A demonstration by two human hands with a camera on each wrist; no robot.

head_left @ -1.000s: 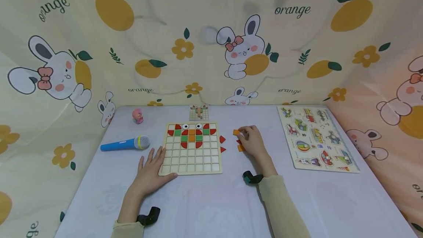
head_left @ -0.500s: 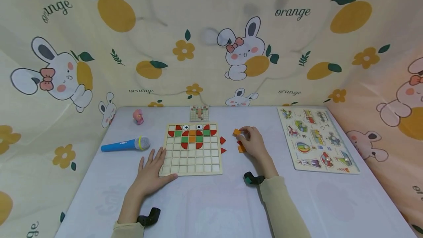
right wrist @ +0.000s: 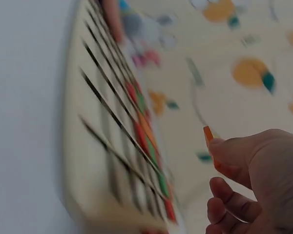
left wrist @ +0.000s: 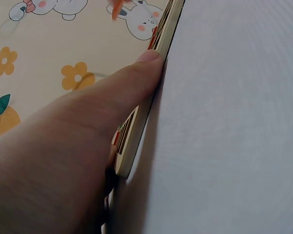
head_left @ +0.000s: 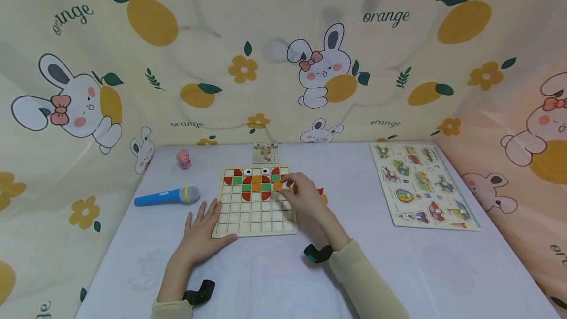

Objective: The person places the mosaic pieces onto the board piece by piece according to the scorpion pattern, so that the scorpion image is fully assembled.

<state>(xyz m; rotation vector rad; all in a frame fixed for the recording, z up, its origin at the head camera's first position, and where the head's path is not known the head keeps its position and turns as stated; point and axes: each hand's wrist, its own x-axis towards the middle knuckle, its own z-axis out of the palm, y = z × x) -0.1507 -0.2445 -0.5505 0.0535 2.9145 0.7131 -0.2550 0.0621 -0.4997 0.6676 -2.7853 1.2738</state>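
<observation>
My left hand (head_left: 201,230) rests with spread, straight fingers along the left edge of the wooden grid board (head_left: 257,220); its thumb (left wrist: 136,78) touches the near edge. My right hand (head_left: 305,196) pinches an orange square tile (head_left: 277,186) between thumb and fingertips, above the board's right side. In the right wrist view the orange tile (right wrist: 208,134) shows edge-on, apart from the board. Red, green and orange tiles (head_left: 256,187) and two eye tiles (head_left: 265,172) fill cells in the board's upper rows.
Loose red and orange tiles (head_left: 325,199) lie right of the board, partly hidden by my right hand. A pattern card (head_left: 266,153) stands behind the board. To the left are a blue microphone (head_left: 166,196) and a pink figurine (head_left: 183,158); a picture puzzle board (head_left: 425,186) lies right.
My right hand has moved left from the loose tiles to over the board, carrying an orange tile. My left hand stays at the board's edge.
</observation>
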